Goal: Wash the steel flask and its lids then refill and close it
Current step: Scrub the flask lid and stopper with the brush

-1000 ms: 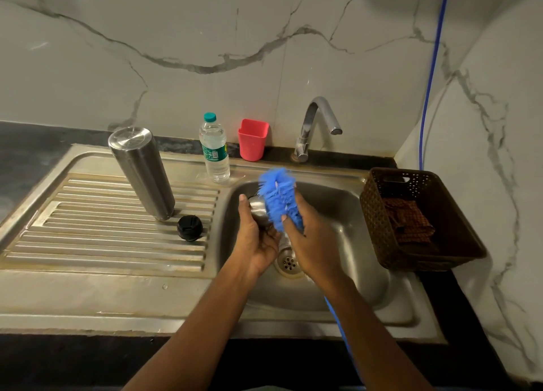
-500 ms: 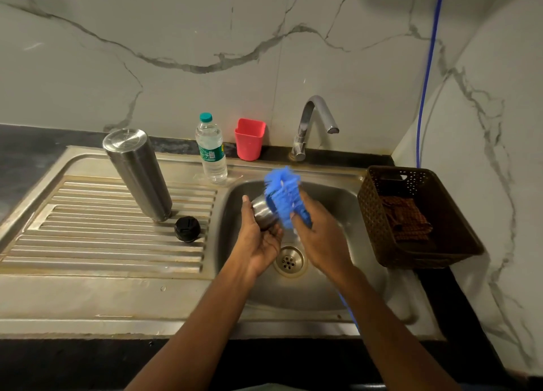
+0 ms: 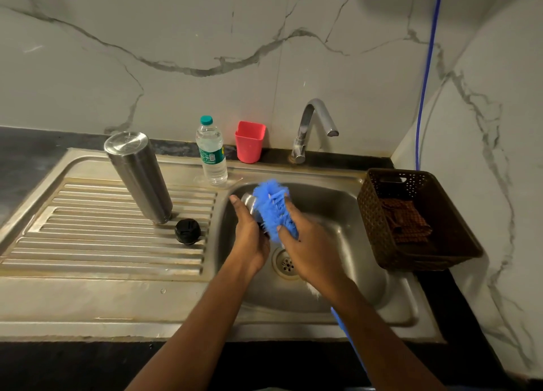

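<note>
Over the sink basin, my left hand grips a small steel lid, mostly hidden by the brush and my fingers. My right hand holds a blue bristle brush against that lid; the brush's blue handle runs back under my right forearm. The steel flask stands upside down on the ribbed drainboard at the left. A black inner lid lies on the drainboard beside the flask's mouth.
A plastic water bottle and a red cup stand behind the sink. The tap shows no water running. A brown basket holding a cloth sits at the right. Marble walls close off the back and right side.
The brush and lid have shifted slightly between frames as my right hand rubs the bristles over the lid. The flask and black lid have stayed put.
</note>
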